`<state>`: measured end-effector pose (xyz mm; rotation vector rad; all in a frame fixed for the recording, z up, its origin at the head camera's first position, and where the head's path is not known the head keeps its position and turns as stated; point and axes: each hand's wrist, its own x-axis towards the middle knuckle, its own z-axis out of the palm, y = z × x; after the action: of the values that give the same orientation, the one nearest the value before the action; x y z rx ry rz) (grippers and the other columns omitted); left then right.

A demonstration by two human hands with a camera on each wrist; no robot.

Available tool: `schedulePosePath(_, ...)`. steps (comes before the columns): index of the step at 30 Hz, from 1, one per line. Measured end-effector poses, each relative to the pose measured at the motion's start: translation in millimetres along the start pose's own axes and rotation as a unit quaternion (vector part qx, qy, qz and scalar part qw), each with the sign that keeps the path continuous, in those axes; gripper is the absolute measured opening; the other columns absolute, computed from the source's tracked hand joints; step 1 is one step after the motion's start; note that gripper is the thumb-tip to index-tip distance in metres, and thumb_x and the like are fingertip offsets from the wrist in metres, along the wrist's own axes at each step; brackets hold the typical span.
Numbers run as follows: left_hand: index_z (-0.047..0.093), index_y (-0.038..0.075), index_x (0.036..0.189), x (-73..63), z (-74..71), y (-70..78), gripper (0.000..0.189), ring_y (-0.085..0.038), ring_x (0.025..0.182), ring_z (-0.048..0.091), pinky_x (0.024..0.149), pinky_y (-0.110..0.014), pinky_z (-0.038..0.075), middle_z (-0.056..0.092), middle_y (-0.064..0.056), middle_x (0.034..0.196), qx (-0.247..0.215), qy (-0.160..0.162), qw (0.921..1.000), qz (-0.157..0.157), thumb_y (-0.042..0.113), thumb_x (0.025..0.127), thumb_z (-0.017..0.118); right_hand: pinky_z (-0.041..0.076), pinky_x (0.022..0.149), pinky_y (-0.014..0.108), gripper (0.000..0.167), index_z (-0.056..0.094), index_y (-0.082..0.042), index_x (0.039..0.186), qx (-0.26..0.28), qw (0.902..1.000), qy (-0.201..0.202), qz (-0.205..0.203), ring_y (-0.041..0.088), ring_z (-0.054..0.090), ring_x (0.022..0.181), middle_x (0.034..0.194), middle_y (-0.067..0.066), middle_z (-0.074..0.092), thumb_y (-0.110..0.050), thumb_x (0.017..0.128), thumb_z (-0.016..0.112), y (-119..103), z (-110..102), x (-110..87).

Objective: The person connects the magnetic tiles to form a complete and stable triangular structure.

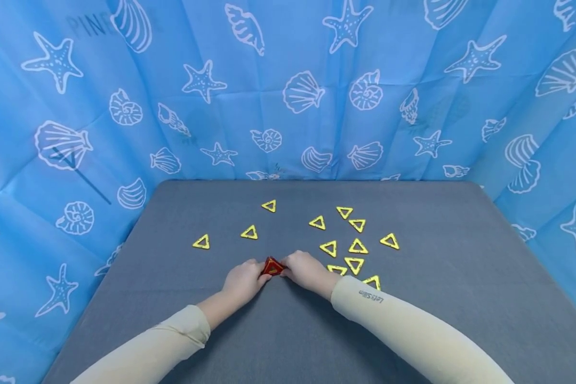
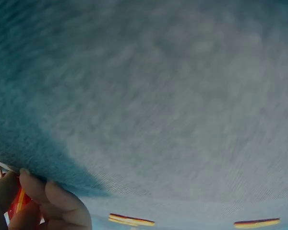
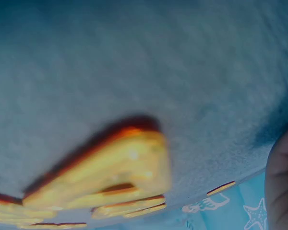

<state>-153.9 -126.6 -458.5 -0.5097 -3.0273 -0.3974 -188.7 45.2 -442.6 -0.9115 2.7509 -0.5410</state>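
Between my two hands is a small red triangular piece point(image 1: 271, 265) with yellow-orange edging, standing up from the grey table in a pointed shape. My left hand point(image 1: 243, 280) pinches its left side between thumb and fingers; in the left wrist view a red and yellow edge point(image 2: 19, 202) shows among those fingers. On the other side, my right hand point(image 1: 308, 270) grips the right corner with thumb and fingertips. Only the edge of my right hand point(image 3: 283, 184) appears in the right wrist view, and the piece is hidden there.
Several flat yellow triangle frames point(image 1: 357, 246) lie right of my hands, some partly behind the right forearm. Others, such as a triangle frame point(image 1: 201, 241), lie farther left. The grey table point(image 1: 211, 341) ends at a blue shell-patterned curtain point(image 1: 269, 106).
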Motion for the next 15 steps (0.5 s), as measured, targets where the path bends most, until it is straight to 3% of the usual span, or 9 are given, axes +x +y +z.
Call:
schedulePosePath(4,0.073,0.007,0.094,1.0,0.0,-3.7,0.019,-0.015,0.061,0.057,0.054,-0.033,0.045,0.059,-0.002,0.073,-0.022,-0.008,0.9997,0.000,0.025,0.088,0.073,0.052,0.068,0.030,0.016,0.075,-0.003,0.101,0.013,0.9999,0.003,0.002,0.012,0.065,0.074,0.087,0.006,0.072,-0.014,0.091,0.069,1.6,0.8,-1.0)
schedulePosePath(9,0.074,0.007,0.091,3.4,0.6,-8.2,0.015,-0.010,0.057,0.048,0.053,-0.029,0.040,0.058,-0.001,0.070,-0.065,-0.012,0.9978,0.006,0.021,0.087,0.074,0.047,0.058,0.026,0.011,0.074,-0.005,0.088,0.000,1.0000,0.004,-0.002,0.007,0.053,0.059,0.073,0.002,0.067,-0.015,0.091,0.069,1.9,1.4,-0.6)
schedulePosePath(15,0.076,0.004,0.099,4.2,0.8,-10.1,0.021,-0.007,0.055,0.043,0.051,-0.025,0.037,0.056,0.001,0.067,-0.101,-0.019,0.9947,-0.007,0.019,0.086,0.075,0.052,0.063,0.028,0.018,0.075,-0.003,0.101,0.000,0.9999,-0.008,0.007,0.011,0.065,0.070,0.086,0.007,0.072,-0.017,0.094,0.066,3.0,3.6,-2.4)
